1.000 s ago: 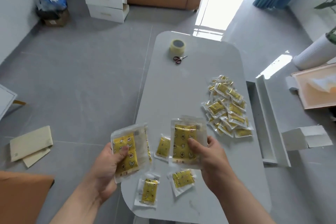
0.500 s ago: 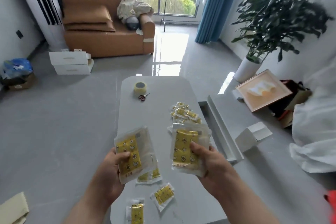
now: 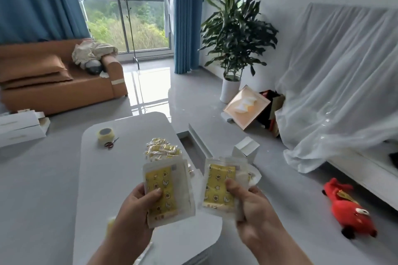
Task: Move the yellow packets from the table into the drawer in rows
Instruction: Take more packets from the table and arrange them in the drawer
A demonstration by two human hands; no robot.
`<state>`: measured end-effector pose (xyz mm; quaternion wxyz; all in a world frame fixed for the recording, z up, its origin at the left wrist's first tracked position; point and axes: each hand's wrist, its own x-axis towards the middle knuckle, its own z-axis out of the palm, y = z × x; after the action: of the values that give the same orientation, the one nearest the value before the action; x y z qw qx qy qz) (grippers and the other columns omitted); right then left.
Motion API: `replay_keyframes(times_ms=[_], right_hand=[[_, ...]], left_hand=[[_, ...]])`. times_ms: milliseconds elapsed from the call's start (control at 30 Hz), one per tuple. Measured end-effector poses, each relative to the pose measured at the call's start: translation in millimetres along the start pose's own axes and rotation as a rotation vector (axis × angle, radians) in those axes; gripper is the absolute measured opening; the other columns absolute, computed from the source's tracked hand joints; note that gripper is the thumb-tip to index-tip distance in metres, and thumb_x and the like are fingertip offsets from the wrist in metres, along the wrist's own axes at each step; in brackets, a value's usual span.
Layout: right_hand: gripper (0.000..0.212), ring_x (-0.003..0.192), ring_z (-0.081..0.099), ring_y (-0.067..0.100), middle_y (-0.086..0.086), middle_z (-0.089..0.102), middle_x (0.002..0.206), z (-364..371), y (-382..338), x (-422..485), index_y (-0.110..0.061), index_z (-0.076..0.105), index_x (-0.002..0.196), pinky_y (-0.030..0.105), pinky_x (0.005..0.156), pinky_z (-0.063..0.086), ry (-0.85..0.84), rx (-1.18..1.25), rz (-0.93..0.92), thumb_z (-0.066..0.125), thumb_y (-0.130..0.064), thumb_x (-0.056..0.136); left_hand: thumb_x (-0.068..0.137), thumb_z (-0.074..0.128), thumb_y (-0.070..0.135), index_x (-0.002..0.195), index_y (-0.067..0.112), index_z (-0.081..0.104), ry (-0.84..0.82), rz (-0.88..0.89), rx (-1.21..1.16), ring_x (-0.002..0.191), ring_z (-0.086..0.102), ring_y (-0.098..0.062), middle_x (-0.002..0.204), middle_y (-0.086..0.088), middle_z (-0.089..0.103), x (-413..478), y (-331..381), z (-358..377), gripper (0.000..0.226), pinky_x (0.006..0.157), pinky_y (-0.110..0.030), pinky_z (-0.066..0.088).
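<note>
Farthest left on the white worktop [image 3: 103, 178] sat a tape roll [image 3: 106, 135] and red scissors [image 3: 111, 143]. Nearer, the left hand [image 3: 133, 211] had its grip curled round a stack of yellow packets [image 3: 165, 191], thumb pressed on the front, raised above the worktop. Beyond it, a loose pile of packets [image 3: 162, 150] lay by the worktop's right edge. The white drawer [image 3: 198, 142] stood on the floor alongside. The right hand [image 3: 256, 211] had its grip pinching a second stack [image 3: 221, 187], thumb on top.

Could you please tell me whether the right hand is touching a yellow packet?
Touching. The head view shows the right hand gripping a yellow packet, with its thumb pressed flat on the packet's yellow face.
</note>
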<state>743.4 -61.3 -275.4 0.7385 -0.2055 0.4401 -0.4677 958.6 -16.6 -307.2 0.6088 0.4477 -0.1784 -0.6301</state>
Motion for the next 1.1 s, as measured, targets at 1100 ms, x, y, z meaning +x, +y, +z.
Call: replay_keyframes(times_ms=[1100], right_hand=[[0.02,0.081,0.076,0.031,0.019,0.076,0.097,-185.8,-264.3,206.0,0.0,0.067,0.111,0.047,0.071,0.061,0.35,-0.029,-0.164,0.057,-0.004,0.094]], left_hand=[[0.072,0.063,-0.002,0.106,-0.009,0.065,-0.078,-0.116,0.097,0.067,0.073,-0.032,0.089,-0.024,0.073,278.2,-71.1,279.0,0.034,0.05,-0.041,0.059]])
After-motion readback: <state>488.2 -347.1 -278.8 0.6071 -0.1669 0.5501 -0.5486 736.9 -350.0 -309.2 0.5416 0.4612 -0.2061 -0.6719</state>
